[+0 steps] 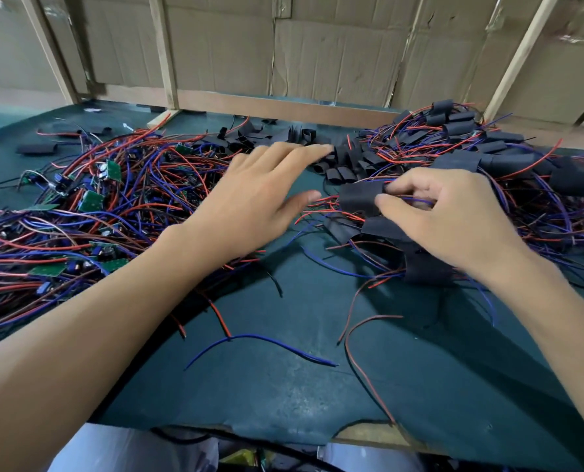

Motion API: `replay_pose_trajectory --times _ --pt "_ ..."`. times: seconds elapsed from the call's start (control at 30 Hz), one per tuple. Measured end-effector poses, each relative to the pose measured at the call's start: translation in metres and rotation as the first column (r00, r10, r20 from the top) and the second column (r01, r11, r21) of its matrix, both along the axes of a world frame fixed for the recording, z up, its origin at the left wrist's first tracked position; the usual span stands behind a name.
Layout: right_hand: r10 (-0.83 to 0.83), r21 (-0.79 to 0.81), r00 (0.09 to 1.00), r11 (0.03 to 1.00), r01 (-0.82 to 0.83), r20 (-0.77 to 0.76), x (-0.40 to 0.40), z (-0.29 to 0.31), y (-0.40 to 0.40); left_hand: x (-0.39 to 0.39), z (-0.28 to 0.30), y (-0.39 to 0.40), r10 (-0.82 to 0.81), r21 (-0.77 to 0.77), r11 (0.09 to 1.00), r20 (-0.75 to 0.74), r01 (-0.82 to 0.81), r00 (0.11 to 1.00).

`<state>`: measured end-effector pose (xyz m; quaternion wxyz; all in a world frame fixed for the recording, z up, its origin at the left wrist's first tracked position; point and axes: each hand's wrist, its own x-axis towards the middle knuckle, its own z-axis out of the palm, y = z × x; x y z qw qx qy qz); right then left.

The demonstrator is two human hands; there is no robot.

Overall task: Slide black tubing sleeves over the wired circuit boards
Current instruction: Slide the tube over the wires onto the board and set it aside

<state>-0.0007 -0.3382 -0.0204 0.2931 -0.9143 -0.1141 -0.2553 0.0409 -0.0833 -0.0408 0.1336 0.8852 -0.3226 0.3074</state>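
Note:
My right hand (444,212) pinches the end of a black sleeve (358,198) that has red and blue wires running out of it. My left hand (260,195) is stretched out flat with straight fingers, its fingertips at the heap of loose black sleeves (338,161) in the middle back. A tangle of bare green circuit boards with red and blue wires (89,206) lies at the left. Sleeved boards (461,131) are piled at the right, behind and under my right hand.
The dark green mat (318,386) covers the bench; its front edge is torn near my lap. Loose blue and red wires (266,342) lie on the mat's front part. A wooden rail (283,107) and cardboard wall close off the back.

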Motion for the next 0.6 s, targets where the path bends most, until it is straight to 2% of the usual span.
replay_pose_trajectory --times 0.07,0.13,0.17,0.23,0.3,0.43,0.53,0.6 --pt "-0.191 -0.205 0.981 0.959 0.194 0.035 0.001 0.005 -0.014 0.011 -0.004 0.013 0.252 0.096 0.966 -0.153 -0.239 0.956" --pt "-0.264 -0.263 0.964 0.928 0.265 0.038 0.003 0.011 -0.024 0.017 -0.007 0.021 0.489 0.267 0.870 -0.349 -0.415 0.799" --pt "-0.261 -0.249 0.965 0.933 0.259 0.027 0.002 0.014 -0.025 0.019 -0.009 0.023 0.557 0.357 0.825 -0.382 -0.438 0.738" --pt "-0.224 -0.225 0.973 0.947 0.231 0.056 0.001 0.016 -0.024 0.019 -0.010 0.021 0.573 0.418 0.807 -0.387 -0.417 0.722" --pt "-0.207 -0.247 0.971 0.941 0.232 0.121 0.000 0.015 -0.019 0.017 -0.007 0.019 0.499 0.320 0.863 -0.422 -0.391 0.757" --pt "-0.137 -0.214 0.977 0.962 0.171 0.165 -0.001 0.010 -0.011 0.017 -0.007 0.022 0.268 -0.016 0.945 -0.530 -0.326 0.804" --pt "-0.066 -0.152 0.984 0.984 0.092 0.167 0.001 0.005 -0.009 0.016 -0.009 0.017 0.128 -0.242 0.924 -0.536 -0.297 0.835" --pt "-0.025 -0.102 0.984 0.994 0.044 0.177 0.002 0.002 -0.007 0.015 -0.007 0.014 0.019 -0.449 0.849 -0.503 -0.280 0.864"
